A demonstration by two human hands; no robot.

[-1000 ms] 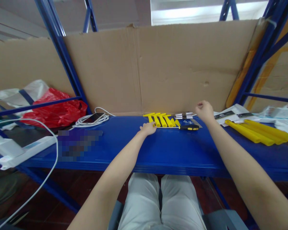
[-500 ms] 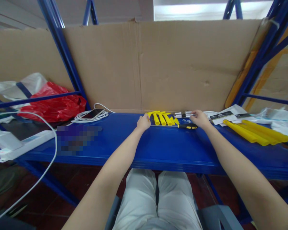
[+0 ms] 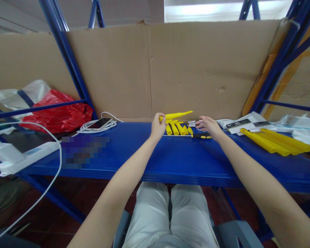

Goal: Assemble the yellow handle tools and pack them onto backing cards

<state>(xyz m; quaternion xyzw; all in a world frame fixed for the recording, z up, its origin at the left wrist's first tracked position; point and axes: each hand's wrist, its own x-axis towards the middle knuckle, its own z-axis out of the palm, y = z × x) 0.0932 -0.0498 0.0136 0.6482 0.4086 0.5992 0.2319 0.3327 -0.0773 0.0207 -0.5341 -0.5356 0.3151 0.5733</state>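
My left hand [image 3: 158, 127] is closed around the wide end of a yellow tapered tube [image 3: 177, 115], raised just above the table with its thin tip pointing right. Beneath it, several short yellow tube pieces [image 3: 174, 128] lie in a slanted row. My right hand [image 3: 208, 126] is open, fingers spread, close to some thin silvery-white rods [image 3: 191, 123] that it partly hides. In front of the row lies a screwdriver [image 3: 201, 136] with a black and yellow handle and a long shaft pointing left.
Long yellow tubes [image 3: 276, 143] and black-and-white cards [image 3: 239, 126] lie at right on the blue table [image 3: 181, 158]. At left are a phone [image 3: 100, 123] on a coiled white cable, a power strip [image 3: 33, 156] and a red bag [image 3: 59, 108]. Cardboard [image 3: 186, 69] stands behind.
My left hand has lifted the yellow tapered tube from the row, swinging its tip up and right. My right hand has moved slightly left, and its fingers have opened away from the rods.
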